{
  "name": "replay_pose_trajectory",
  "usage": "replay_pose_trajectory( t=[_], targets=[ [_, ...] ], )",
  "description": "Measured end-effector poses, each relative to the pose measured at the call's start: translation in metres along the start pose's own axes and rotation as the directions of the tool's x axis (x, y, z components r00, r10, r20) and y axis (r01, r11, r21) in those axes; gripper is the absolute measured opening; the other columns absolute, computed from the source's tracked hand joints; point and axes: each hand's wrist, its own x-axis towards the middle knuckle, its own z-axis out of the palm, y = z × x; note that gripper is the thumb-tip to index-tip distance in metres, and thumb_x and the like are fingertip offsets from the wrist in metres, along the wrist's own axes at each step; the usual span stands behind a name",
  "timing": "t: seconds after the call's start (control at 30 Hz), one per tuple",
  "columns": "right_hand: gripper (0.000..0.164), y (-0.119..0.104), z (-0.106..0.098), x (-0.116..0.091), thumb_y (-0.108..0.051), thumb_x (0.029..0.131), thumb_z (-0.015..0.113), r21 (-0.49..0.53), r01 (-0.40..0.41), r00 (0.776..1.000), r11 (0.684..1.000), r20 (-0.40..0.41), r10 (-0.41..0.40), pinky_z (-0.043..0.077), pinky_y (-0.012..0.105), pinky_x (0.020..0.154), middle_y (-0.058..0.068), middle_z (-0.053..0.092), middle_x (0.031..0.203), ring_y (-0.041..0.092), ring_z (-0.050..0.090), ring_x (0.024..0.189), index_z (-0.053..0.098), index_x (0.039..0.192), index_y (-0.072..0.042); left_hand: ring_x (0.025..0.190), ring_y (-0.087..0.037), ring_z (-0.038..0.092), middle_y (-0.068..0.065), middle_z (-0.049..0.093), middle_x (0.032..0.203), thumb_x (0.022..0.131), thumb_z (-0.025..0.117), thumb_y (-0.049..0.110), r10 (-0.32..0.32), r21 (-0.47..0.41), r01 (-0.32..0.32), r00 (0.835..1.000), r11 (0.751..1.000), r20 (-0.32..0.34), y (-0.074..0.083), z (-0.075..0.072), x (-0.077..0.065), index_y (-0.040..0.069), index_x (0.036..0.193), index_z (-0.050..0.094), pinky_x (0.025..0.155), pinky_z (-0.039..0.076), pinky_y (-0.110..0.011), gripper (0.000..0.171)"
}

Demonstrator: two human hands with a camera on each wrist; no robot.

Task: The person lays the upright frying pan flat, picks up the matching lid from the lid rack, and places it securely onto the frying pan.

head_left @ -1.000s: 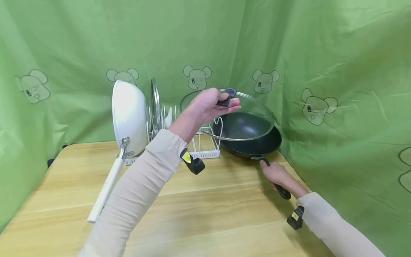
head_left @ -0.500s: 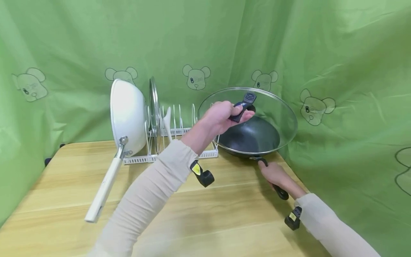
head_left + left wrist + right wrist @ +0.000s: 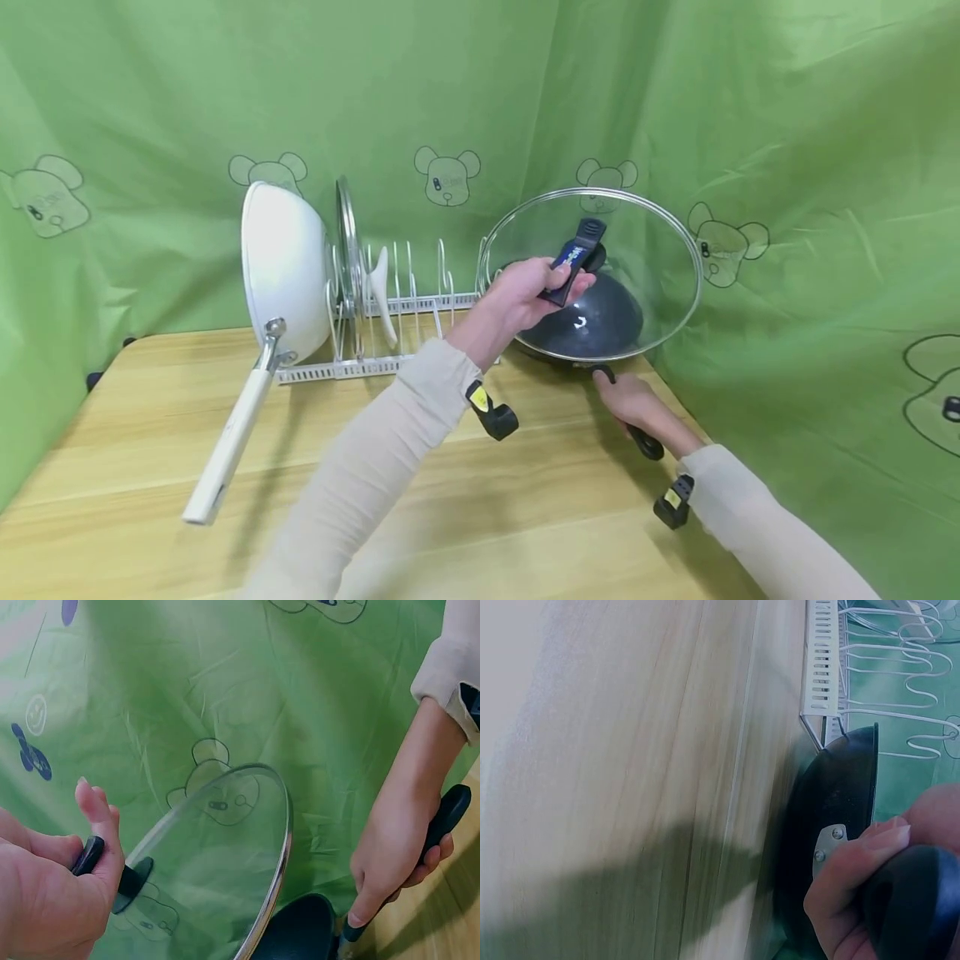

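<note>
In the head view my left hand (image 3: 521, 292) holds a round glass lid (image 3: 667, 267) by its black handle (image 3: 573, 262). The metal-rimmed lid hangs tilted over a black wok (image 3: 592, 321), whose bowl shows through the glass. The left wrist view shows the lid's rim (image 3: 281, 862) raised apart from the wok (image 3: 300, 930). My right hand (image 3: 633, 400) grips the wok's black handle (image 3: 647, 444). From the right wrist, the wok's side (image 3: 817, 787) appears close beside the rack; the right hand (image 3: 847, 885) covers part of the handle.
A white wire rack (image 3: 360, 368) stands at the back of the wooden table (image 3: 480, 517). It holds a white pan (image 3: 288, 267) on its side, handle pointing forward, and another glass lid (image 3: 347, 242) on edge. Green curtain (image 3: 495, 83) closes off the back and sides.
My left hand has carried the lid to the right and lower, bringing it over the wok with its face turned more toward me. My right hand keeps its grip on the wok handle.
</note>
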Motion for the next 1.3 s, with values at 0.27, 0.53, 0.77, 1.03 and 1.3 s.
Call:
replay_pose_trajectory(
  t=[0.27, 0.53, 0.77, 1.03, 1.3],
  targets=[
    [0.055, 0.002, 0.001, 0.001, -0.046, 0.108, 0.028, 0.024, -0.002, 1.000, 1.000, 0.010, 0.002, 0.048, 0.031, 0.041, -0.001, 0.044, 0.048, 0.017, 0.049, 0.039, 0.050, 0.089, 0.001, 0.074, -0.017, 0.067, -0.027, 0.067, 0.121, 0.102, 0.048, -0.004, 0.000, -0.016, -0.001, 1.000, 1.000, -0.030, -0.011, -0.003, 0.023, -0.006, 0.137, 0.054, 0.065, 0.057, -0.021, 0.035],
    [0.058, -0.002, 0.003, 0.007, -0.045, 0.108, 0.028, 0.002, 0.017, 1.000, 1.000, 0.004, -0.017, 0.048, 0.032, 0.040, -0.002, 0.043, 0.045, 0.016, 0.049, 0.036, 0.052, 0.084, 0.001, 0.072, -0.015, 0.065, -0.015, 0.066, 0.089, 0.102, 0.048, -0.005, -0.012, -0.044, 0.010, 0.999, 0.999, -0.040, -0.017, -0.008, 0.036, -0.006, 0.140, 0.051, 0.060, 0.055, -0.018, 0.038],
    [0.062, 0.002, 0.003, 0.005, -0.046, 0.108, 0.028, 0.017, 0.028, 1.000, 0.999, 0.009, -0.028, 0.048, 0.034, 0.040, -0.002, 0.043, 0.043, 0.017, 0.049, 0.035, 0.052, 0.068, -0.006, 0.070, -0.015, 0.063, -0.015, 0.065, 0.086, 0.102, 0.049, -0.005, -0.011, -0.066, 0.010, 1.000, 0.998, -0.025, -0.030, -0.007, 0.045, -0.007, 0.137, 0.053, 0.058, 0.054, -0.017, 0.036],
    [0.063, 0.008, 0.000, 0.003, -0.046, 0.108, 0.028, 0.015, 0.028, 0.999, 0.999, 0.019, -0.028, 0.048, 0.035, 0.041, -0.002, 0.044, 0.043, 0.017, 0.050, 0.035, 0.052, 0.066, -0.007, 0.068, -0.014, 0.061, -0.015, 0.064, 0.084, 0.102, 0.048, -0.005, 0.009, -0.067, -0.009, 1.000, 0.998, -0.007, -0.039, 0.002, 0.049, -0.009, 0.126, 0.057, 0.055, 0.052, -0.016, 0.027],
    [0.061, 0.013, -0.002, -0.001, -0.047, 0.108, 0.028, 0.006, 0.018, 1.000, 1.000, 0.013, -0.018, 0.048, 0.035, 0.042, -0.002, 0.044, 0.044, 0.018, 0.050, 0.036, 0.051, 0.068, -0.007, 0.063, -0.013, 0.057, -0.015, 0.064, 0.080, 0.102, 0.049, -0.003, 0.007, -0.100, -0.006, 1.000, 0.995, 0.003, -0.041, 0.019, 0.046, -0.006, 0.110, 0.060, 0.050, 0.047, -0.014, 0.014]
  ],
)
